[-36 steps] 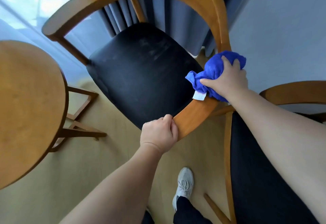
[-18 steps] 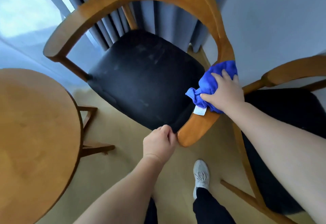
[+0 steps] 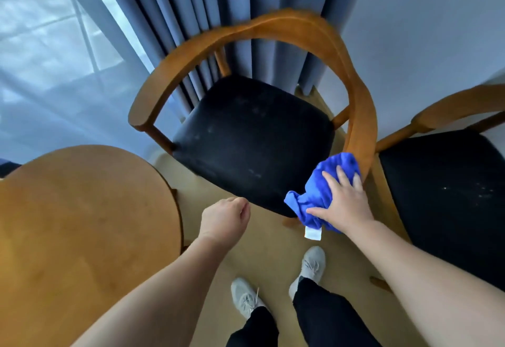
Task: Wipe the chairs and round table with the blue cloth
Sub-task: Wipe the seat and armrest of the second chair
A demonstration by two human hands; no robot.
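Note:
A wooden armchair [image 3: 360,106] with a black seat [image 3: 251,138] stands in front of me. My right hand [image 3: 345,202] lies with spread, fairly straight fingers on the bunched blue cloth [image 3: 318,190] and presses it onto the front end of the chair's right armrest. The cloth's white tag hangs below my hand. The armrest tip is hidden under the cloth. My left hand [image 3: 224,221] hovers loosely curled near the seat's front edge and holds nothing. The round wooden table [image 3: 82,223] is at the lower left. A second armchair [image 3: 442,190] stands at the right.
Blue-grey curtains [image 3: 191,18] and a bright window hang behind the chair, with a pale wall at the right. My feet in grey shoes [image 3: 311,264] stand on the beige floor between the table and the chairs.
My left hand has let go of the armrest tip and pulled back to the left. My right hand slid the cloth down to the armrest's front end. My view has drawn back from the chair.

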